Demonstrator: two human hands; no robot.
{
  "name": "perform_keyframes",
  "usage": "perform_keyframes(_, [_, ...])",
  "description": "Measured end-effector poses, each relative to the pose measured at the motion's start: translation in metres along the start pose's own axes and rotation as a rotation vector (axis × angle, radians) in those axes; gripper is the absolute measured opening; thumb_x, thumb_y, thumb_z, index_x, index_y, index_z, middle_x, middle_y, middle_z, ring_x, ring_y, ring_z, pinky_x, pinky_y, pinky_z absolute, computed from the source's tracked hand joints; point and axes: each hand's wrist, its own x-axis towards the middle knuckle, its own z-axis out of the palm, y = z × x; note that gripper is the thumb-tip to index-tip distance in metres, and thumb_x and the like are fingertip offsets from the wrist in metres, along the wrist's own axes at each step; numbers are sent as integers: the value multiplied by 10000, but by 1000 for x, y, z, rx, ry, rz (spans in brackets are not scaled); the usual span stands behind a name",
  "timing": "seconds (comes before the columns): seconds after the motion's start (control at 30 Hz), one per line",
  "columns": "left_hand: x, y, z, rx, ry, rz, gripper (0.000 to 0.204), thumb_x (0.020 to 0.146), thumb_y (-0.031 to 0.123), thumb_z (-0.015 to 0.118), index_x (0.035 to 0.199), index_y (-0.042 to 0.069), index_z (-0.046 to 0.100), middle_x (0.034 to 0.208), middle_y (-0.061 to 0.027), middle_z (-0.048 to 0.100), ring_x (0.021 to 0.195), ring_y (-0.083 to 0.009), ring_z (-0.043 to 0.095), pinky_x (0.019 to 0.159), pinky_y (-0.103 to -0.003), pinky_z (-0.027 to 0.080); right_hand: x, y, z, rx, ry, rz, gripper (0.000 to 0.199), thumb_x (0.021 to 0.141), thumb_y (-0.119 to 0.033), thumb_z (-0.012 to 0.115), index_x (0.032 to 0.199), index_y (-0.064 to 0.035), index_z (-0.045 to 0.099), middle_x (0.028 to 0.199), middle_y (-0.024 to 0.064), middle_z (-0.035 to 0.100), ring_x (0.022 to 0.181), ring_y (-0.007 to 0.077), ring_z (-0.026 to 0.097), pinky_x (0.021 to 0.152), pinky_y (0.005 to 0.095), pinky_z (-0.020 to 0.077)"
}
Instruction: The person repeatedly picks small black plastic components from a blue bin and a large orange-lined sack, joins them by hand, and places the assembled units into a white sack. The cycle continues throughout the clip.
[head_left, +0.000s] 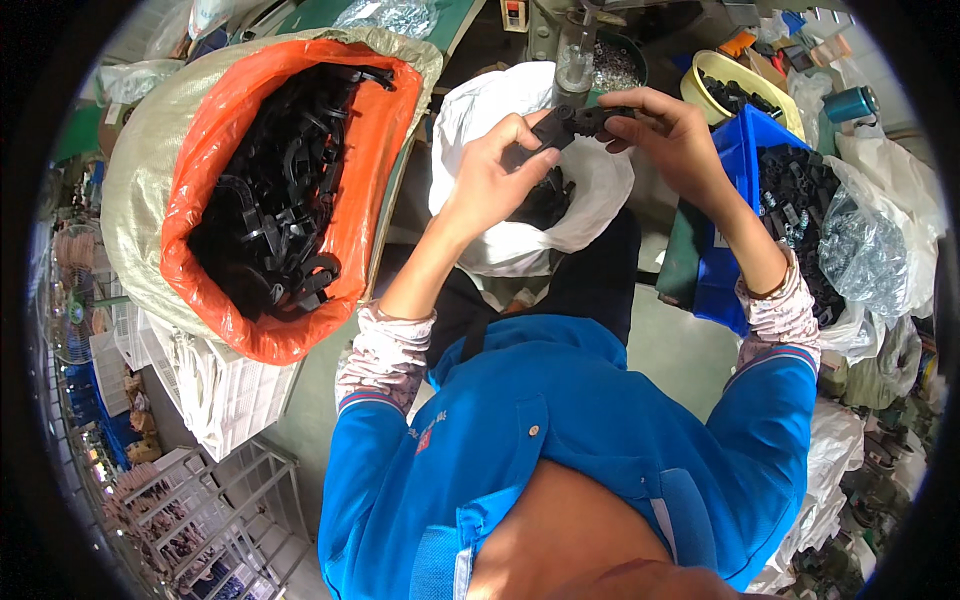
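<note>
Above an open white bag, my left hand pinches a black plastic part between thumb and fingers. My right hand grips a smaller black piece that meets the first one end to end. Whether the two are joined cannot be made out. More black parts lie inside the white bag, which stands between my knees. To the left a large woven sack with an orange liner is filled with curved black plastic parts.
On the right, a blue bin holds small black parts, beside a clear bag of metal springs. Behind it sits a yellow tub of black pieces. A clear cylinder rises just beyond my hands. White crates stand at lower left.
</note>
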Motion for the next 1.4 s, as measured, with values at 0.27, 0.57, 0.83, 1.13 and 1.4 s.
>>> perform_keyframes(0.27, [8, 4, -2, 233, -44, 169, 205, 814, 47, 675, 781, 8, 476, 1181, -119, 639, 790, -113, 606, 673, -263, 492, 2, 6, 0, -142, 63, -167, 209, 858, -17, 630, 1065, -8, 646, 888, 114, 684, 804, 145, 672, 712, 267, 543])
perform_keyframes(0.57, [37, 15, -15, 667, -59, 478, 186, 745, 95, 684, 743, 11, 518, 1121, -79, 655, 713, -281, 629, 627, -324, 509, 21, 15, 1, -340, 113, -430, 265, 798, -21, 685, 1061, -23, 648, 903, 119, 667, 784, 164, 662, 670, 272, 527])
perform_keyframes(0.83, [82, 37, -32, 687, -92, 694, 235, 731, 30, 703, 673, 10, 476, 1094, -136, 667, 604, -216, 593, 530, -274, 460, 46, -7, -12, -647, 273, -714, 272, 768, -60, 710, 1034, -57, 654, 931, 101, 673, 793, 238, 673, 686, 288, 544])
perform_keyframes(1.13, [104, 52, -41, 736, -242, 497, 289, 817, 152, 689, 781, 20, 435, 821, -97, 645, 537, -136, 379, 486, -272, 376, 54, -13, -18, -286, 206, -128, 224, 823, -126, 692, 1004, 4, 671, 790, 87, 691, 681, 114, 669, 620, 241, 531])
perform_keyframes(1.4, [118, 50, -51, 643, -378, 303, 329, 819, 192, 708, 760, 41, 421, 587, -48, 392, 550, -111, 364, 487, -294, 319, 64, -18, -27, -280, 81, 7, 277, 847, -137, 670, 1073, 21, 644, 787, 101, 696, 700, 115, 668, 633, 237, 536])
